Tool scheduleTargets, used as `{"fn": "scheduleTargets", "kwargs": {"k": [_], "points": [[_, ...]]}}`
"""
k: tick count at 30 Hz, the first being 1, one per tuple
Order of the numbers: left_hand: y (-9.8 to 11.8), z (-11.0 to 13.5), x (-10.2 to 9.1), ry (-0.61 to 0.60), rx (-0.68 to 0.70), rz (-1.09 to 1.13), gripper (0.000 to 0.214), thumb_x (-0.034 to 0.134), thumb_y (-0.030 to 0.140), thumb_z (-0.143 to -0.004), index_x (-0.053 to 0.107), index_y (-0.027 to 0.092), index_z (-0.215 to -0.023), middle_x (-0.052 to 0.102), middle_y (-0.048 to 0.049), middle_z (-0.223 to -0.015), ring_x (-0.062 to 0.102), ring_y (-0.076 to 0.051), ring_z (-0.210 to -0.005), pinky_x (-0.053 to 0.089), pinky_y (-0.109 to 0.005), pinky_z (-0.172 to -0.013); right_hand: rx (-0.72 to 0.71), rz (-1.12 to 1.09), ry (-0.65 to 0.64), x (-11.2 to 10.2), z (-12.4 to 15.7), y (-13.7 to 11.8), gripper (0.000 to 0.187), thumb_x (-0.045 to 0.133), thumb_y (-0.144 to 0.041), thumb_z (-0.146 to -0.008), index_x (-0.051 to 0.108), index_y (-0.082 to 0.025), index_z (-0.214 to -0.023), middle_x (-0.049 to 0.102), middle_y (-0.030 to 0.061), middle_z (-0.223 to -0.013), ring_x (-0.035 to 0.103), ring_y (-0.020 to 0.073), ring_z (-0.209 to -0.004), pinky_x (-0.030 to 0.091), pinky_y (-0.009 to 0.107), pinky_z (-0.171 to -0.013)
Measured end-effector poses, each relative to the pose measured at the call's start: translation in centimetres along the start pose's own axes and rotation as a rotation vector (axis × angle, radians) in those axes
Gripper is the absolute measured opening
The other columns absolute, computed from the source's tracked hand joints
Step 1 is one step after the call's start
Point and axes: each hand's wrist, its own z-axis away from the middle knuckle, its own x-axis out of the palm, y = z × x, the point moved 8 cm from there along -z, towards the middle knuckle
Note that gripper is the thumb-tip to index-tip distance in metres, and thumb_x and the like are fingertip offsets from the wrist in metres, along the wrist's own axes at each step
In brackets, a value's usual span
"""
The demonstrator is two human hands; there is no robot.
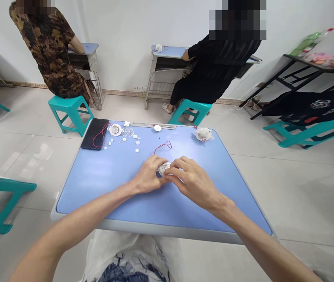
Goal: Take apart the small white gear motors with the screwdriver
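Both my hands meet over the middle of a blue desk [102,184]. My left hand [149,174] and my right hand [189,176] are closed around a small round white part [164,169] with fingers pinched on it. A thin red wire [163,146] loops away from that part toward the far side. Most of the part is hidden under my fingers.
A black phone [95,134] lies at the far left corner, with a red wire across it. Several small white gears and discs [126,135] are scattered beside it. Another white assembly [203,134] sits far right. Two people sit on teal stools at desks beyond.
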Motion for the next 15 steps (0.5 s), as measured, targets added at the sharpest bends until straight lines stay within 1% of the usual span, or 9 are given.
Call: {"fn": "scheduleTargets", "kwargs": {"k": [5,9,12,14,15], "points": [[0.1,-0.1,-0.1,-0.001,0.0,-0.001,0.038,0.073,0.023,-0.075,0.062,0.018,-0.112,0.063,-0.0075,-0.108,0.059,-0.024,-0.102,0.049,-0.04,-0.092,-0.031,0.01,-0.057,0.0,-0.4,-0.1,0.023,0.048,-0.017,-0.097,0.065,-0.021,-0.082,0.065,0.0051,-0.079,0.051,0.0195,-0.077,0.035,0.034,-0.066],[0.1,-0.1,-0.1,0.002,0.025,0.001,0.038,0.071,0.022,-0.076,0.061,0.017,-0.112,0.064,-0.008,-0.108,0.059,-0.024,-0.102,0.048,-0.039,-0.092,-0.085,0.032,-0.083,-0.1,-0.8,-0.8,0.024,0.048,-0.013,-0.097,0.062,-0.02,-0.078,0.064,0.0041,-0.077,0.05,0.0182,-0.074,0.035,0.033,-0.066],[0.0,0.0,-0.1,0.014,0.022,-0.006,0.035,0.071,0.021,-0.076,0.061,0.019,-0.11,0.064,-0.0062,-0.106,0.059,-0.023,-0.1,0.049,-0.038,-0.091,-0.119,0.018,-0.057,-0.7,-0.9,-1.2,0.021,0.048,-0.013,-0.096,0.062,-0.021,-0.081,0.064,0.0042,-0.078,0.051,0.0188,-0.075,0.037,0.034,-0.067],[-0.1,0.0,-0.1,0.015,0.01,-0.008,0.034,0.072,0.022,-0.076,0.062,0.02,-0.109,0.064,-0.0054,-0.105,0.059,-0.022,-0.1,0.049,-0.038,-0.091,-0.108,-0.064,-0.009,-1.6,-1.2,-0.9,0.019,0.048,-0.016,-0.096,0.062,-0.021,-0.084,0.065,0.0044,-0.079,0.053,0.0187,-0.075,0.04,0.034,-0.067],[-0.1,0.0,0.0,0.011,0.002,-0.012,0.036,0.074,0.023,-0.076,0.062,0.02,-0.109,0.064,-0.0055,-0.105,0.059,-0.023,-0.1,0.049,-0.038,-0.091,-0.083,-0.124,0.025,-2.2,-1.5,-0.3,0.018,0.048,-0.017,-0.096,0.063,-0.021,-0.085,0.066,0.0045,-0.08,0.054,0.0185,-0.075,0.042,0.034,-0.068]]}}
